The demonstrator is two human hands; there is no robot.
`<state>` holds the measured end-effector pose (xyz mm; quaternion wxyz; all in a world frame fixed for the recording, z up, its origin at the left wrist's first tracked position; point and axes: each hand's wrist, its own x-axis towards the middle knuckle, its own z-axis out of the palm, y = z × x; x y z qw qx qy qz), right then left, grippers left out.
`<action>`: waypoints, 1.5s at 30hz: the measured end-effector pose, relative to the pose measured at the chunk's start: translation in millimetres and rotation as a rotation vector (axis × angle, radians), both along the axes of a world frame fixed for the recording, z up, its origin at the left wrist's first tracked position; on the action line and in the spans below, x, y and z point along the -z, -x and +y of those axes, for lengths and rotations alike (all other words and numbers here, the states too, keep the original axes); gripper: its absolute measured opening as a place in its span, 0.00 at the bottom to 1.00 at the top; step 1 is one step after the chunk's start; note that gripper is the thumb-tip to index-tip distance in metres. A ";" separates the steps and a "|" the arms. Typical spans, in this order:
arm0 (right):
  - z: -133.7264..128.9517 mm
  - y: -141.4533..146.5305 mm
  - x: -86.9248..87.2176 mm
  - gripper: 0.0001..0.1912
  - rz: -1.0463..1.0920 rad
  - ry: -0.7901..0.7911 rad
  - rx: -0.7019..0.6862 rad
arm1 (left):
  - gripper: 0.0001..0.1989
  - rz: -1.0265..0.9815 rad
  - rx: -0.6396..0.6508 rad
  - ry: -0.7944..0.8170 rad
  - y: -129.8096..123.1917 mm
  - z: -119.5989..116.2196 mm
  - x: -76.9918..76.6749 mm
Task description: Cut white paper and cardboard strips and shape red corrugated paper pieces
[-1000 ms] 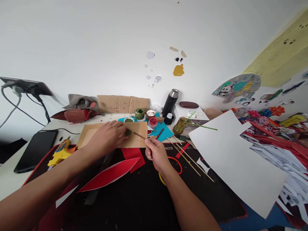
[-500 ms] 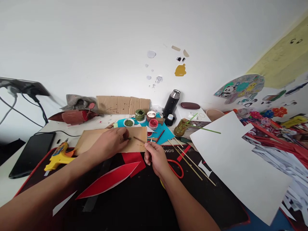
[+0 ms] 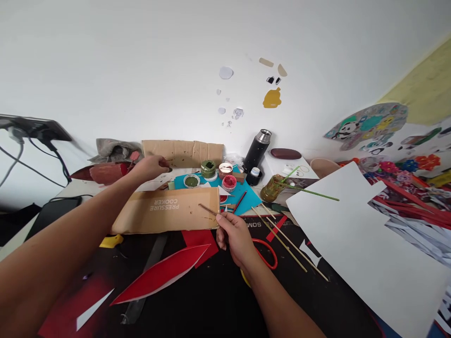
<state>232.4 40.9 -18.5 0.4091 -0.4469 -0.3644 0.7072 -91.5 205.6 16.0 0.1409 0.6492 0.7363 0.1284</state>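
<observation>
1. Left hand (image 3: 155, 166): reaches to the stained, creased cardboard strip (image 3: 186, 152) standing against the wall. Your fingers are curled; can't tell whether they grip anything.
2. Right hand (image 3: 236, 234): your thumb and fingers pinch the thin brown stick (image 3: 207, 209) at the right end of the printed cardboard (image 3: 141, 213). Can't tell if you grip the board too.
3. The stick slants over that board, which lies in front of the paint pots. Board is long, tan and smooth, with a few dark marks; pale "PRESSURE COOKER" lettering reads upside down to you.
4. In front of you, on the black mat (image 3: 197, 310): a pointed, leaf-shaped red piece (image 3: 164, 277) with pale edges. Flat red paper (image 3: 200, 239) lies by its upper tip.
5. To your right: slim pale sticks (image 3: 292, 249), plus a broad, smooth white sheet (image 3: 352, 234) with an angular, cut outline.
6. Containers, beyond the board: green jar (image 3: 208, 169), dark patch at its mouth; shallow round dish (image 3: 192, 181) of green paint; round pot (image 3: 225, 170) with whitish and brown contents; small tub (image 3: 229, 182) of red.
7. Smeared glass jar (image 3: 270, 188), murky olive-brown, with green stems (image 3: 310, 191) leaning out. Black flask (image 3: 257, 152) with a metallic top leans behind.
</observation>
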 end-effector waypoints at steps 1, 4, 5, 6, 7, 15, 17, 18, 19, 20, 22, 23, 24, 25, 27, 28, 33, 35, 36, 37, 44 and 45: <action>0.4 -0.3 0.1 0.23 -0.002 0.002 0.003 | 0.13 0.030 0.000 0.008 -2.4 2.1 5.9; 1.5 -0.8 0.2 0.23 -0.004 0.015 0.002 | 0.14 0.119 -0.008 0.016 -8.2 1.7 15.2; 1.7 -0.8 0.1 0.23 -0.002 0.018 0.001 | 0.14 0.144 -0.008 0.011 -9.5 -0.2 14.9; 1.8 -0.7 -0.1 0.23 0.001 0.018 0.003 | 0.15 0.165 -0.007 -0.002 -10.8 -3.0 12.9; 1.8 -0.5 -0.4 0.23 0.004 0.016 0.005 | 0.16 0.181 -0.005 -0.021 -12.5 -7.1 9.3; -0.7 1.7 -1.6 0.21 0.021 -0.007 -0.006 | 0.17 0.049 0.581 -0.276 -73.2 -93.7 -35.7; -1.0 1.7 -1.3 0.20 0.022 -0.014 -0.001 | 0.14 0.023 0.750 -0.237 -93.5 -116.1 -38.8; -1.0 1.6 -1.1 0.20 0.021 -0.015 0.003 | 0.14 0.026 0.783 -0.225 -101.7 -123.9 -38.8; -0.9 1.5 -0.9 0.20 0.019 -0.015 0.007 | 0.13 0.026 0.786 -0.227 -108.1 -129.3 -37.9; -0.8 1.5 -0.7 0.20 0.016 -0.013 0.010 | 0.13 0.025 0.784 -0.225 -112.7 -132.4 -36.6; -0.7 1.7 0.0 0.20 0.013 -0.009 0.014 | 0.13 0.016 0.770 -0.203 -116.9 -133.7 -33.7; -0.7 2.0 0.5 0.20 0.014 -0.012 0.014 | 0.13 0.009 0.765 -0.187 -117.2 -133.1 -32.7; -0.8 2.4 0.9 0.20 0.015 -0.016 0.013 | 0.12 0.005 0.761 -0.173 -116.8 -132.3 -32.1; -1.0 3.0 1.4 0.20 0.014 -0.022 0.011 | 0.12 0.005 0.760 -0.160 -116.1 -131.6 -31.9; -2.0 4.3 1.9 0.20 0.009 -0.029 0.000 | 0.11 0.023 0.761 -0.138 -114.6 -131.2 -32.6; -2.6 4.9 2.0 0.20 0.006 -0.031 -0.007 | 0.10 0.036 0.763 -0.129 -114.0 -131.5 -33.0; -4.8 6.8 1.1 0.20 0.003 -0.038 -0.028 | 0.09 0.064 0.771 -0.135 -111.9 -131.0 -28.0; -4.5 6.8 1.4 0.20 -0.001 -0.041 -0.026 | 0.10 0.067 0.787 -0.160 -110.6 -129.5 -22.9; -4.1 6.8 1.8 0.20 -0.003 -0.041 -0.024 | 0.10 0.073 0.797 -0.174 -110.1 -128.9 -20.4; -3.7 6.7 2.4 0.20 -0.003 -0.041 -0.023 | 0.11 0.082 0.808 -0.188 -109.9 -128.8 -18.3; -0.7 4.8 4.5 0.20 0.011 -0.017 0.013 | 0.11 0.100 0.861 -0.293 -110.5 -132.3 -17.7; -0.5 4.4 4.1 0.20 0.012 -0.017 0.012 | 0.11 0.063 0.830 -0.306 -107.3 -128.6 -19.8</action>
